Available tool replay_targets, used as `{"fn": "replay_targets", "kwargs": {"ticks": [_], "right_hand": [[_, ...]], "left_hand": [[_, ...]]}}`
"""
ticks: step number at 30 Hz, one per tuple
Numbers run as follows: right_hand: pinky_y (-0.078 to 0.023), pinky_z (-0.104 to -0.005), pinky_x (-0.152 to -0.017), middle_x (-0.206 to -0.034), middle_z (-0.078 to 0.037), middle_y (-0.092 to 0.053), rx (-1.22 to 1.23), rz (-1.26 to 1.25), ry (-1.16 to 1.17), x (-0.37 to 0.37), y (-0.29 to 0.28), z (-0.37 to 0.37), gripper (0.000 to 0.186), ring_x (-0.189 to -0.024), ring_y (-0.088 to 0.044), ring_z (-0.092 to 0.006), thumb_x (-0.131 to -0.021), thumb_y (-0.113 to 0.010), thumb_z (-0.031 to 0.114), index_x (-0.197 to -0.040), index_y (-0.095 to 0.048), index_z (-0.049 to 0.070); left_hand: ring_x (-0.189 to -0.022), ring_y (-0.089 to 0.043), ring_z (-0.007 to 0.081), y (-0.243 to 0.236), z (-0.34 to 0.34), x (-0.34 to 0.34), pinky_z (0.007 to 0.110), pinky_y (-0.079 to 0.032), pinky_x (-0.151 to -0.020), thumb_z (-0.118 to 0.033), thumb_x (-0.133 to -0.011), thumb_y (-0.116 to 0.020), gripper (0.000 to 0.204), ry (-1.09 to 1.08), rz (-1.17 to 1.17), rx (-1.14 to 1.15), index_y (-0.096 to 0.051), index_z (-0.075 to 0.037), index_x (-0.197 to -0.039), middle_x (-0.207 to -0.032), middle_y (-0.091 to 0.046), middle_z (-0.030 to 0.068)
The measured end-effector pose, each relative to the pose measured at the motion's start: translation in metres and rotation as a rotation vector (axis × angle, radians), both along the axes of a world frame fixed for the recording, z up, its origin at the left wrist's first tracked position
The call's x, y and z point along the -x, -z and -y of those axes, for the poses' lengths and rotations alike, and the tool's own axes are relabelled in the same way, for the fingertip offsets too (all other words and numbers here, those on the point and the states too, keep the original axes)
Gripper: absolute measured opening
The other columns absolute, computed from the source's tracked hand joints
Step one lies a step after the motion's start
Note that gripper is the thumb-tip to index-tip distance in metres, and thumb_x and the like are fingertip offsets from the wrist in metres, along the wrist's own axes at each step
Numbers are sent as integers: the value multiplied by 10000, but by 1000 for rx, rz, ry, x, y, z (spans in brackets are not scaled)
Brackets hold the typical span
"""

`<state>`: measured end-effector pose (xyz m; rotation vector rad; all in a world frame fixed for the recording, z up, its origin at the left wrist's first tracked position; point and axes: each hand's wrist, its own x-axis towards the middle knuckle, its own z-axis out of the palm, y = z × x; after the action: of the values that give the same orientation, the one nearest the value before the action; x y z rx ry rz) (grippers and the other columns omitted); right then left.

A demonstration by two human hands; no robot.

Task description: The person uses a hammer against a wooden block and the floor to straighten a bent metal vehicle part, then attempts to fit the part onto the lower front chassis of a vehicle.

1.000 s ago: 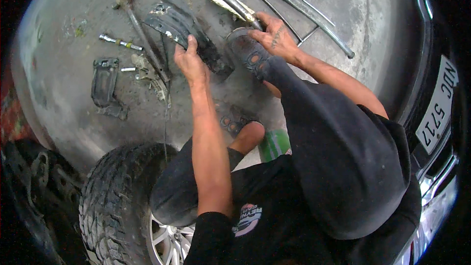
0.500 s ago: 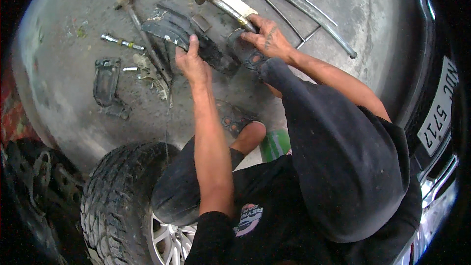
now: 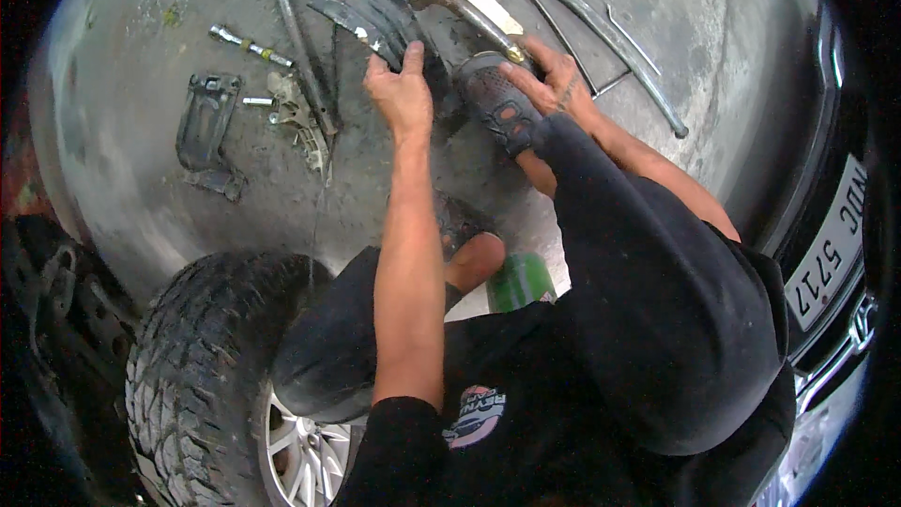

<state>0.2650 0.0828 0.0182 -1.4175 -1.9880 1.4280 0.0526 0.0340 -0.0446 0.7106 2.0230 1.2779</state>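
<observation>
A crouching person in dark clothes point(image 3: 554, 366) works over a grey concrete floor point(image 3: 272, 211), seen from above. The left hand point(image 3: 402, 101) holds the near edge of a curved, dark metal plate point(image 3: 375, 14), thumb on top and the other fingers underneath, in a narrow grip. The plate is ahead of the person, tilted, its worn far end pointing up and left. The right hand point(image 3: 561, 80) is closed around the lower end of a hammer point(image 3: 479, 23), just beside the toe of a dark perforated shoe point(image 3: 493, 94); its fingers are partly hidden. The hammer's head points away, near the plate but apart from it, and a pale strip point(image 3: 493, 6) runs alongside the handle.

On the floor to the left lie a second hammer point(image 3: 298, 42), a chrome socket extension point(image 3: 249, 45), a small silver socket point(image 3: 257, 101), a pale metal bracket point(image 3: 296, 113) and a black bracket point(image 3: 208, 122). To the right lies a long metal bar point(image 3: 601, 19) beside thinner rods. At lower left is a chunky tyre point(image 3: 197, 366) on a silver wheel; a green container point(image 3: 519, 284) sits near the rear foot
</observation>
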Motion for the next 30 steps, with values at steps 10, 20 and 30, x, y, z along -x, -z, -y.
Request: {"fn": "replay_targets", "kwargs": {"ticks": [10,20,30], "right_hand": [[-537,-443,-686,-881,-257,-701,-45,-13,-83,26,12,15,473,-776,-724,-394,-971,-645,322,-1323,-574,14],[-554,-420,-644,-795,-263,-692,-28,42,-58,9,-9,8,512,-671,-748,-313,-993,-634,324,-1398,-527,29],[-550,-435,-619,-749,-260,-681,92,151,-82,13,12,13,484,-656,-747,-323,-1018,-599,291,-1403,-494,16]], "left_hand": [[-959,-681,369,-7,20,13,422,-499,-901,-32,-861,-741,326,-34,-112,-13,-636,97,-1141,-1081,-713,235],[-829,-686,301,-11,-5,-8,403,-510,-816,6,-844,-727,195,-95,100,-107,-671,109,-1000,-908,-734,205],[-774,-662,232,-8,1,-4,373,-502,-766,-37,-860,-736,156,-97,61,-83,-697,78,-957,-878,-744,156]]}}
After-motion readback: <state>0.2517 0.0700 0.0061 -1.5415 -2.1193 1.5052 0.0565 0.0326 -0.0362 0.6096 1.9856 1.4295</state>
